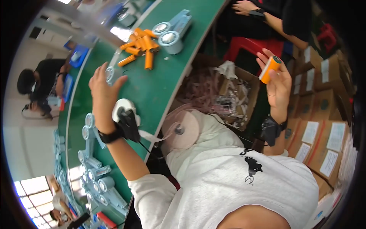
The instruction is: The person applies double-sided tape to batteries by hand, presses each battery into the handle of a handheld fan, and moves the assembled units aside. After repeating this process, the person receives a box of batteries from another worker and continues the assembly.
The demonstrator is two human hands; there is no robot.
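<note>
My right hand is raised off to the right of the table, its fingers closed around an orange cylindrical battery with one end facing up. Over the green table, my left hand has its thumb and fingers apart. A light blue round plastic part shows between that thumb and the fingers, partly hidden; the hand does not appear to grip it. Beyond it lies a loose pile of orange batteries. Two light blue plastic housings with round heads lie beside the pile.
A white roll sits by my left wrist. Several light blue housings crowd the table's near left. On my lap rests a large pale tape roll. A carton of scraps, a red stool and stacked cartons stand right; co-workers sit nearby.
</note>
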